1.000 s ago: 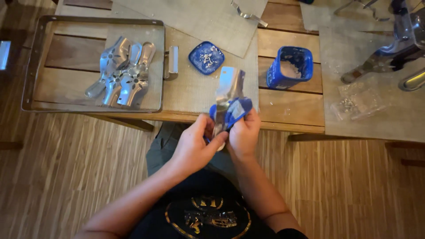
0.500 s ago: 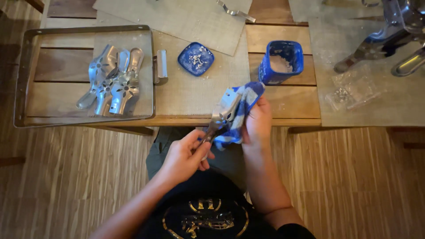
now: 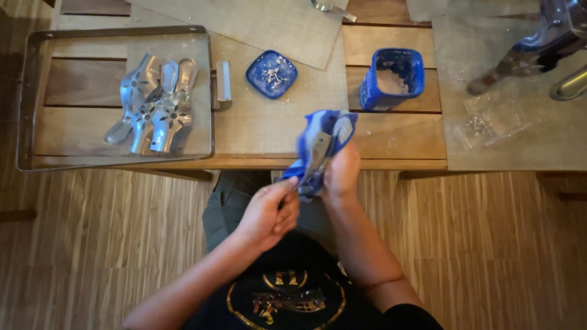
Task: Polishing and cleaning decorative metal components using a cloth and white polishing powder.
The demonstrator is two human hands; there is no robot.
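Since the earlier frame the blue cloth has been wrapped further over the metal piece, pinched at its lower end by the left hand and gripped through the cloth by the right hand, so wiping looks mid-way.

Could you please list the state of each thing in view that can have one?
Metal piece: held up over the table edge, half wrapped in cloth.
Blue cloth: bunched around the piece.
Right hand: gripping cloth and piece.
Left hand: pinching the piece's lower end.
Blue tub: open, upright, powder inside.
Blue lid: off, lying upturned, crumbs in it.
Tray: holding a pile of shiny metal pieces.
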